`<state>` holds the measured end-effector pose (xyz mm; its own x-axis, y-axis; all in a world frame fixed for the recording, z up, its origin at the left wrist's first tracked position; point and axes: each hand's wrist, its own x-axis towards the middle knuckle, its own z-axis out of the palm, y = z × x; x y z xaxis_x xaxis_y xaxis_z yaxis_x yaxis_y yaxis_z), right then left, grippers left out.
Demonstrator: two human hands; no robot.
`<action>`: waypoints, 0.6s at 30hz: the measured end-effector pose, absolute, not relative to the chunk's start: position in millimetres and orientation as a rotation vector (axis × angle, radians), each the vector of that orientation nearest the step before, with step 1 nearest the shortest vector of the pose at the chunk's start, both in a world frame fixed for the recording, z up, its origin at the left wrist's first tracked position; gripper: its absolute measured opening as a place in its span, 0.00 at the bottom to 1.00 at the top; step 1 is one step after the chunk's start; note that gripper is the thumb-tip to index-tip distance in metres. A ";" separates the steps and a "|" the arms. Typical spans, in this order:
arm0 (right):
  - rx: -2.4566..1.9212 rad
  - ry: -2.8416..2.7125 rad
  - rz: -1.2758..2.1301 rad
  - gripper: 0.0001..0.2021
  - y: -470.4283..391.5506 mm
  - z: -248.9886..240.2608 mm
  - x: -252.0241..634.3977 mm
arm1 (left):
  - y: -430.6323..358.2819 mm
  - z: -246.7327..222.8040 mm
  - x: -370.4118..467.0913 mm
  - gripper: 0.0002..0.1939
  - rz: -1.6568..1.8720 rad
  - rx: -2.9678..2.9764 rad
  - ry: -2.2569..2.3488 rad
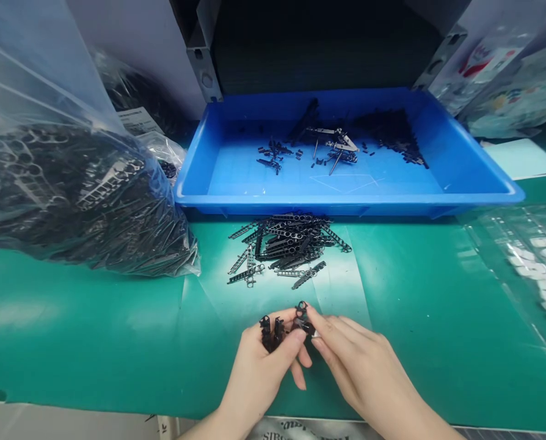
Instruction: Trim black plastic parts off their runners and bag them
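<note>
My left hand [268,366] is closed around several black plastic strips [272,333] whose ringed ends stick up between thumb and fingers. One more black part [302,315] with a ring at its tip sits where both hands meet. My right hand [360,354] pinches at that part with thumb and forefinger; a small pale bit shows at these fingertips, too small to name. Just beyond the hands lies a loose pile of black ladder-like plastic strips [295,241] on the green mat [410,305].
Behind the pile stands a blue tray [350,200] holding small black pieces and metal-looking parts. A clear bag full of black strips [85,201] stands at left. Clear plastic trays with white pieces [538,263] lie at right. A light-coloured pad [524,157] is at the back right.
</note>
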<state>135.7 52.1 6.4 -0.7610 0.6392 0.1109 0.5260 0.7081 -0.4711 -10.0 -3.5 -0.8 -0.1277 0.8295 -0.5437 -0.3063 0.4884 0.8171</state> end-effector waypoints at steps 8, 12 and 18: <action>-0.947 -2.551 0.607 0.18 45.4 -0.3 131.8 | -2.5 0.3 -8.3 0.08 0.997 0.544 1.481; -1.004 -2.520 0.441 0.17 38.8 -3.4 127.3 | -2.8 -2.1 -5.7 0.09 0.993 0.505 1.482; -1.080 -2.604 0.416 0.18 68.8 -1.7 134.7 | 1.5 2.7 -4.3 0.12 1.148 0.393 1.523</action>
<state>134.7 68.8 -1.7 -0.6763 0.7201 0.1548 0.6361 0.6770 -0.3701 -4.3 1.5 2.7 -0.3118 0.7644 -0.5643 -0.3325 0.4685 0.8185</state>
